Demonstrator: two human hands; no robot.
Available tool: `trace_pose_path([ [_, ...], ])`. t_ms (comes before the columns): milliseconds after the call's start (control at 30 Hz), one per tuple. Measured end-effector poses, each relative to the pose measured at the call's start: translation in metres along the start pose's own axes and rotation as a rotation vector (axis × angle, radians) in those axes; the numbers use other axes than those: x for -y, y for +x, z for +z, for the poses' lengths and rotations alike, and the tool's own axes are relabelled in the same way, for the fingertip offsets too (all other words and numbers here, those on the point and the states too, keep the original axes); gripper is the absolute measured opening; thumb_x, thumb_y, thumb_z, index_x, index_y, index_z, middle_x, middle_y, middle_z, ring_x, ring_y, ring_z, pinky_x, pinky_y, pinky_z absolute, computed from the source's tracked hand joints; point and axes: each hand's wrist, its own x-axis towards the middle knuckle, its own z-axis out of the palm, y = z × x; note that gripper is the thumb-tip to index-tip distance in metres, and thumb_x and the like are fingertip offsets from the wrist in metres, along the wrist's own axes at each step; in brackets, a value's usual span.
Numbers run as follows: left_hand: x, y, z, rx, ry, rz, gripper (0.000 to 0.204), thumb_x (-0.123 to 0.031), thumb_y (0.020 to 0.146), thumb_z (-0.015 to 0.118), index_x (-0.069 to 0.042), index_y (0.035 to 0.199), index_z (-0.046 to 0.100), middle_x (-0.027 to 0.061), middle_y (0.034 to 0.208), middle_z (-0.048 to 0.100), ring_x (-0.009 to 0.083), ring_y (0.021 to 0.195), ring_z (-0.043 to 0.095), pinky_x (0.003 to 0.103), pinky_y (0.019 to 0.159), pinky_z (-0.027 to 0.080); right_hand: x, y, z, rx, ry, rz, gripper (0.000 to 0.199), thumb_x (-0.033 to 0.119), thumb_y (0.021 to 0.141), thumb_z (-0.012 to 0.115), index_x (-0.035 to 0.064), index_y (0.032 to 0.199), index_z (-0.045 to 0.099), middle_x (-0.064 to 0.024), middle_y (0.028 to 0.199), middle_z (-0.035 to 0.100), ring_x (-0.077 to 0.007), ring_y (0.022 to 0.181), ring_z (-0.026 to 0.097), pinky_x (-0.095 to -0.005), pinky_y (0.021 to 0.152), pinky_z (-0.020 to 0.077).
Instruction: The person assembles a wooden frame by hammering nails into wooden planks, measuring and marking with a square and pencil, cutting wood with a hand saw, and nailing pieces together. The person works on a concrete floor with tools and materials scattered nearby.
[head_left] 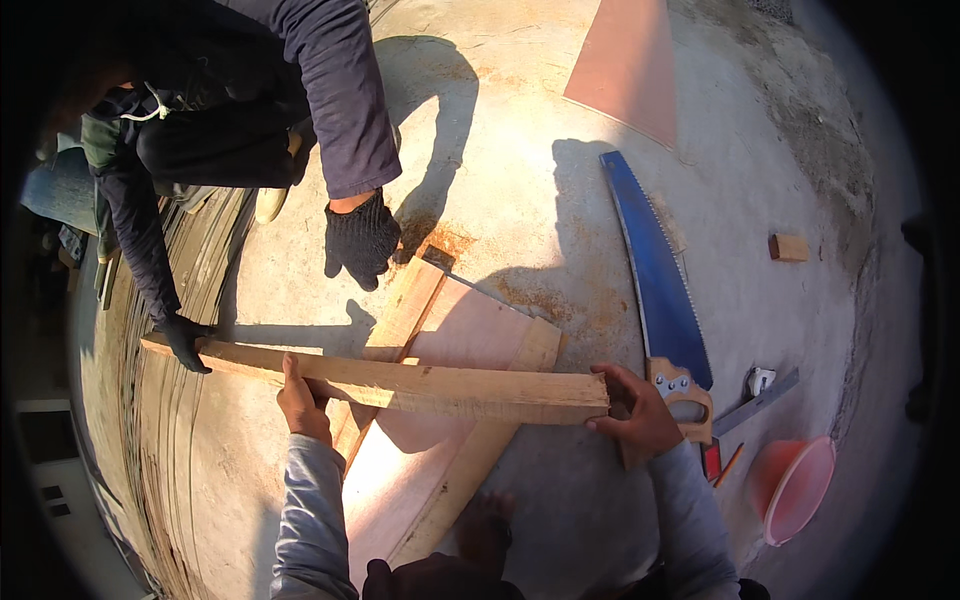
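A long squared wooden beam lies crosswise in front of me, held above a plywood panel edged with wooden battens. My left hand grips the beam left of its middle, thumb up along the near side. At the beam's right end my right hand closes around the cut face, fingers and thumb on either edge. The beam's far left end is in the black-gloved hand of a co-worker, whose other gloved hand hangs over the panel's top corner.
To the right lie a blue-bladed handsaw, a metal square, a pencil and a pink basin. A small wood block rests farther off. Stacked strips line the left, and a plywood piece lies at the back.
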Motion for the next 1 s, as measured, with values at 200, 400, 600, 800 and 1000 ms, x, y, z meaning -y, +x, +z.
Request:
trace_pose_path([
  [200, 0.003, 0.003, -0.007, -0.077, -0.181, -0.045, 0.028, -0.019, 0.09, 0.067, 0.006, 0.103, 0.066, 0.013, 0.091, 0.067, 0.0233, 0.076, 0.067, 0.037, 0.063, 0.058, 0.01, -0.017, -0.007, 0.007, -0.453, -0.275, 0.072, 0.008, 0.07, 0.087, 0.0001, 0.131, 0.05, -0.0172, 0.124, 0.06, -0.0307, 0.112, 0.063, -0.0397, 0.099, 0.0491],
  [400, 0.013, -0.003, -0.002, 0.095, -0.313, -0.034, 0.033, -0.013, 0.092, 0.063, 0.011, 0.114, 0.061, 0.0188, 0.107, 0.066, 0.0302, 0.089, 0.07, 0.042, 0.072, 0.062, 0.003, -0.035, -0.003, -0.022, -0.759, -0.31, 0.067, 0.016, 0.064, 0.09, 0.0018, 0.121, 0.058, -0.0187, 0.105, 0.065, -0.0387, 0.102, 0.064, -0.0443, 0.091, 0.0514],
  [600, -0.001, 0.021, 0.023, 0.185, -0.337, 0.009, 0.031, -0.013, 0.092, 0.065, 0.008, 0.114, 0.064, 0.017, 0.106, 0.068, 0.0288, 0.088, 0.07, 0.041, 0.073, 0.062, -0.009, -0.05, 0.022, -0.085, -0.887, -0.262, 0.069, 0.02, 0.06, 0.091, 0.0027, 0.12, 0.061, -0.0161, 0.103, 0.067, -0.0361, 0.094, 0.064, -0.0457, 0.081, 0.0511],
  [800, -0.016, 0.058, 0.032, 0.12, -0.271, 0.059, 0.03, -0.019, 0.089, 0.07, 0.005, 0.108, 0.066, 0.0143, 0.098, 0.069, 0.0267, 0.081, 0.07, 0.039, 0.067, 0.059, -0.011, -0.055, 0.061, -0.08, -0.849, -0.439, 0.069, 0.025, 0.06, 0.092, 0.0032, 0.118, 0.06, -0.0124, 0.101, 0.067, -0.0346, 0.093, 0.063, -0.0447, 0.079, 0.0505],
  [1000, -0.028, 0.085, 0.043, 0.106, -0.285, 0.06, 0.034, -0.02, 0.09, 0.068, 0.006, 0.111, 0.064, 0.0148, 0.101, 0.068, 0.0278, 0.083, 0.07, 0.039, 0.068, 0.059, -0.005, -0.046, 0.084, -0.17, -0.849, -0.523, 0.067, 0.024, 0.063, 0.089, 0.0021, 0.118, 0.058, -0.014, 0.102, 0.066, -0.0358, 0.095, 0.063, -0.0439, 0.079, 0.0498],
])
